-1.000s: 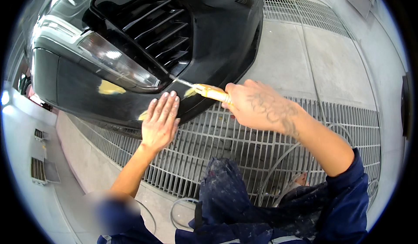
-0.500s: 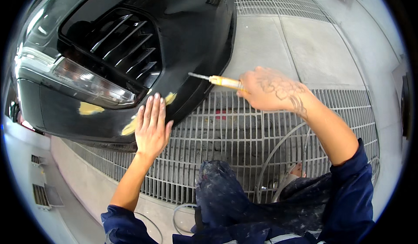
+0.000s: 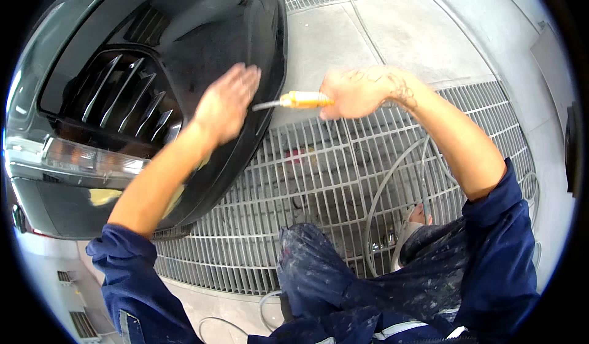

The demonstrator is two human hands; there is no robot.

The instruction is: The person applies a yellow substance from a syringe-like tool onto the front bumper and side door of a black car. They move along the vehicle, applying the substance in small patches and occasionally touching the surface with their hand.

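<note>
Bumper (image 3: 245, 55): dark car front, large and stiff; it looks smooth and probably slick under a palm. It fills the upper left, with a slatted grille (image 3: 123, 98) and a headlamp (image 3: 80, 160) lower left.
Floor grate (image 3: 319, 178): metal bars under the person's knees; small things could drop through, by the look of it.
Hose (image 3: 380, 203): thin line curving over the grate near the right leg, a likely snag.
Left hand (image 3: 226, 101): flat and open, fingers together, palm laid on the bumper's lower edge; it grips nothing.
Right hand (image 3: 353, 92): closed round the yellow handle of the tool, just right of the bumper.
Tool (image 3: 294, 101): slim, with a yellow grip and a thin metal tip pointing at the left hand and bumper, tip close to the bumper but contact cannot be told. Judged light and rigid; the handle is the place to hold it, the tip could mark paint.
Yellow patches (image 3: 101, 195): pale spots low on the bumper, partly hidden by the left forearm.
</note>
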